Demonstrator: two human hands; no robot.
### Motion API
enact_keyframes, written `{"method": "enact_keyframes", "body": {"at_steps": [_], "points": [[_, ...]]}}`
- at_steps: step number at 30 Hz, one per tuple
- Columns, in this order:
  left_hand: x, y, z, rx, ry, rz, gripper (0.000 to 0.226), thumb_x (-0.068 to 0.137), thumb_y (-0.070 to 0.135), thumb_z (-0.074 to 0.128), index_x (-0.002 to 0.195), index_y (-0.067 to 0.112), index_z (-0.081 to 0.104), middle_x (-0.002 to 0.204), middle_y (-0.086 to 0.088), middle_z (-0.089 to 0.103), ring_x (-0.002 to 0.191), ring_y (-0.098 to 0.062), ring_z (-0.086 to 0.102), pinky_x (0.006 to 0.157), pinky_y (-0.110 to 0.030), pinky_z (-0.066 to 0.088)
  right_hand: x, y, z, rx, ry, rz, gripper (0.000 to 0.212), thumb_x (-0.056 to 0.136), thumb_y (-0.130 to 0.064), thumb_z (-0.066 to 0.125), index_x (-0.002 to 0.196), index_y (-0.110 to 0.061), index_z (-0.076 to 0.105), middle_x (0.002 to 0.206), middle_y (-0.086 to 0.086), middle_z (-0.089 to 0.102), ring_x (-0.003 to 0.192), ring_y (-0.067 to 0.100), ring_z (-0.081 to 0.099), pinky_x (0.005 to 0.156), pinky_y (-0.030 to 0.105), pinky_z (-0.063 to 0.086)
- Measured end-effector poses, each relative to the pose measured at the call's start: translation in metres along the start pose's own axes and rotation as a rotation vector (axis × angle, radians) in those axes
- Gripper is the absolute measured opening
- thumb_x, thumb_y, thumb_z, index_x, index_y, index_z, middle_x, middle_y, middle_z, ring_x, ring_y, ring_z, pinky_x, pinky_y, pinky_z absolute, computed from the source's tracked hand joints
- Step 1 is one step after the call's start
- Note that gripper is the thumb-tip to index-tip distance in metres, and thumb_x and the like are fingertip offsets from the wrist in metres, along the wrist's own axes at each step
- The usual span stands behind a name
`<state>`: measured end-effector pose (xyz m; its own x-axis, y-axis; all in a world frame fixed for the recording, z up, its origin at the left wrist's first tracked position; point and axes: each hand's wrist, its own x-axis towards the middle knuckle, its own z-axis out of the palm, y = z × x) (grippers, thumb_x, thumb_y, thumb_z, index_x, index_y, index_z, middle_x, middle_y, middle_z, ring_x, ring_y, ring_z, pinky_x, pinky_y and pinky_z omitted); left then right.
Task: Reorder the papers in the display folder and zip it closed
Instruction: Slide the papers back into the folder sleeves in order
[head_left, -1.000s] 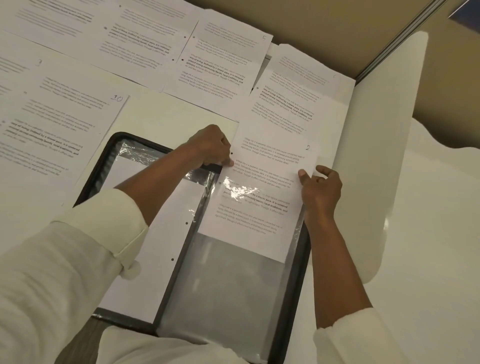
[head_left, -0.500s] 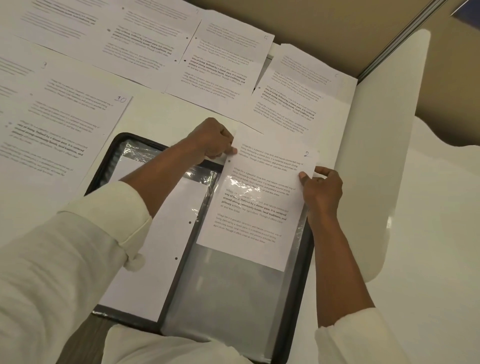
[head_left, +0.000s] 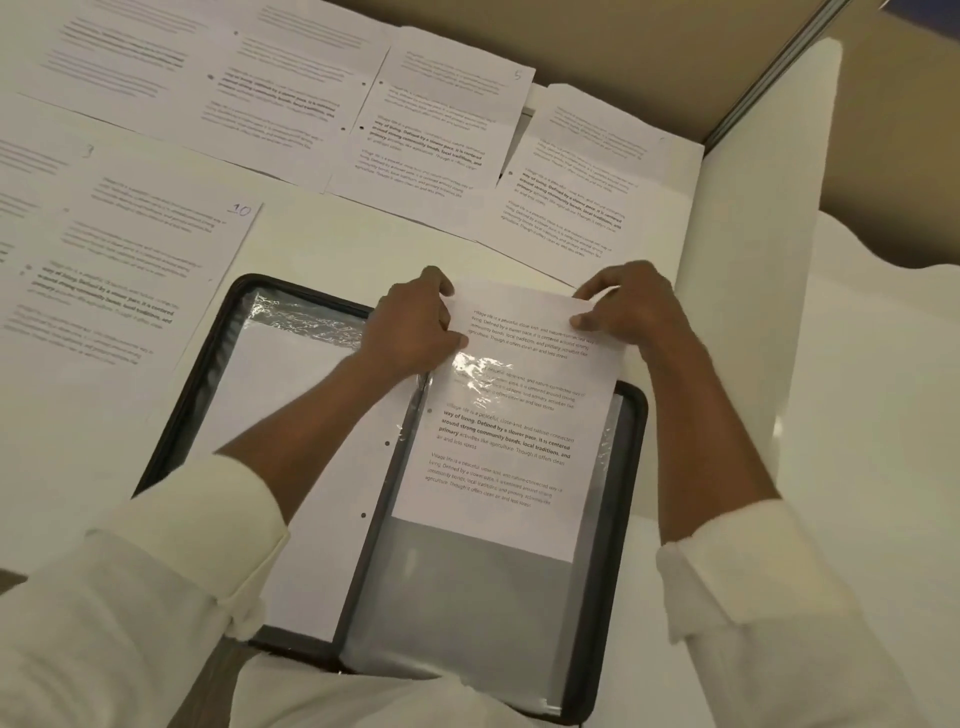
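Note:
The black-edged display folder (head_left: 179, 415) lies open on the white table in front of me. A printed sheet (head_left: 511, 452) sits partway down in the right-hand clear sleeve (head_left: 467, 613), its top part sticking out above the folder. My left hand (head_left: 415, 325) pinches the sheet's top left corner. My right hand (head_left: 631, 306) pinches its top right corner, covering the page number. The left-hand sleeve holds a blank-side-up sheet (head_left: 311, 467) with punched holes.
Several printed, numbered sheets are spread over the table behind and left of the folder, among them page 10 (head_left: 119, 270) and page 5 (head_left: 436, 130). A white partition panel (head_left: 753, 260) stands at the right, close to my right hand.
My right hand moved from the sheet's right edge up to its top right corner. The sheet slid deeper into the right sleeve. My left hand stayed at the top left corner.

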<state>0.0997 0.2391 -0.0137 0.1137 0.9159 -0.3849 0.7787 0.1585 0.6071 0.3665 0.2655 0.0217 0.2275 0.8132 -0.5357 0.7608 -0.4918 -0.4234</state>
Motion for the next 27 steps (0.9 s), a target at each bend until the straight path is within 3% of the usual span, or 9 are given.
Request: {"method": "enact_keyframes", "body": {"at_steps": [2, 4, 6, 8, 11, 14, 17, 21, 27], "points": [[-0.018, -0.005, 0.007, 0.032, 0.130, 0.061, 0.063, 0.087, 0.032, 0.086, 0.137, 0.016, 0.052, 0.124, 0.001, 0.063, 0.098, -0.021, 0.068, 0.085, -0.043, 0.056, 0.004, -0.015, -0.008, -0.175, -0.136, -0.044, 0.027, 0.077, -0.008, 0.090, 0.096, -0.023, 0.078, 0.088, -0.006, 0.065, 0.103, 0.024, 0.066, 0.081, 0.034, 0.050], [-0.041, -0.014, 0.013, 0.103, 0.236, 0.143, 0.063, 0.091, 0.034, 0.081, 0.142, 0.013, 0.050, 0.139, -0.003, 0.054, 0.111, -0.023, 0.063, 0.084, -0.048, 0.058, 0.008, -0.027, -0.012, -0.278, -0.279, -0.057, 0.038, 0.079, 0.002, 0.084, 0.114, -0.012, 0.079, 0.094, -0.003, 0.067, 0.102, 0.025, 0.063, 0.080, 0.033, 0.048], [-0.064, -0.027, 0.021, 0.152, 0.304, 0.219, 0.062, 0.093, 0.037, 0.080, 0.141, 0.011, 0.051, 0.144, -0.007, 0.050, 0.122, -0.026, 0.058, 0.084, -0.049, 0.060, 0.013, -0.033, -0.012, -0.368, -0.379, -0.102, 0.044, 0.081, 0.001, 0.082, 0.123, -0.010, 0.075, 0.109, 0.003, 0.066, 0.105, 0.026, 0.060, 0.083, 0.033, 0.047], [-0.092, -0.043, 0.032, 0.187, 0.334, 0.253, 0.064, 0.093, 0.044, 0.079, 0.140, 0.008, 0.053, 0.152, -0.012, 0.047, 0.134, -0.031, 0.052, 0.093, -0.050, 0.058, 0.018, -0.036, -0.007, -0.422, -0.430, -0.176, 0.044, 0.083, -0.009, 0.085, 0.125, -0.013, 0.073, 0.117, 0.003, 0.065, 0.106, 0.025, 0.059, 0.083, 0.033, 0.045], [-0.133, -0.064, 0.053, 0.237, 0.279, 0.260, 0.076, 0.094, 0.059, 0.072, 0.147, 0.011, 0.049, 0.167, -0.017, 0.033, 0.150, -0.035, 0.037, 0.112, -0.053, 0.046, 0.022, -0.041, 0.002, -0.458, -0.462, -0.260, 0.051, 0.080, -0.035, 0.090, 0.123, -0.014, 0.072, 0.120, 0.004, 0.068, 0.109, 0.026, 0.063, 0.088, 0.036, 0.049], [-0.173, -0.075, 0.074, 0.266, 0.234, 0.252, 0.090, 0.094, 0.065, 0.068, 0.157, 0.007, 0.041, 0.175, -0.017, 0.016, 0.162, -0.034, 0.018, 0.124, -0.055, 0.033, 0.020, -0.053, 0.016, -0.408, -0.423, -0.378, 0.058, 0.076, -0.047, 0.091, 0.120, -0.016, 0.069, 0.122, 0.001, 0.063, 0.111, 0.023, 0.059, 0.092, 0.036, 0.047], [-0.205, -0.082, 0.095, 0.274, 0.240, 0.244, 0.096, 0.095, 0.064, 0.068, 0.160, 0.000, 0.038, 0.176, -0.019, 0.009, 0.164, -0.034, 0.009, 0.125, -0.058, 0.033, 0.015, -0.063, 0.029, -0.334, -0.394, -0.468, 0.051, 0.079, -0.042, 0.090, 0.117, -0.017, 0.067, 0.119, -0.002, 0.062, 0.107, 0.021, 0.060, 0.094, 0.038, 0.051], [-0.228, -0.081, 0.113, 0.237, 0.253, 0.233, 0.100, 0.094, 0.064, 0.069, 0.163, 0.001, 0.032, 0.177, -0.017, 0.009, 0.164, -0.034, 0.008, 0.126, -0.060, 0.030, 0.007, -0.061, 0.041, -0.442, -0.462, -0.531, 0.023, 0.087, -0.029, 0.086, 0.093, -0.017, 0.067, 0.099, 0.004, 0.071, 0.096, 0.027, 0.070, 0.088, 0.043, 0.057], [-0.245, -0.079, 0.124, 0.205, 0.269, 0.235, 0.106, 0.091, 0.069, 0.070, 0.163, 0.001, 0.031, 0.177, -0.019, 0.007, 0.164, -0.036, 0.009, 0.125, -0.062, 0.031, 0.000, -0.054, 0.049, -0.408, -0.488, -0.509, 0.037, 0.081, -0.037, 0.090, 0.106, -0.018, 0.071, 0.106, 0.002, 0.073, 0.099, 0.023, 0.069, 0.091, 0.042, 0.057]]}}
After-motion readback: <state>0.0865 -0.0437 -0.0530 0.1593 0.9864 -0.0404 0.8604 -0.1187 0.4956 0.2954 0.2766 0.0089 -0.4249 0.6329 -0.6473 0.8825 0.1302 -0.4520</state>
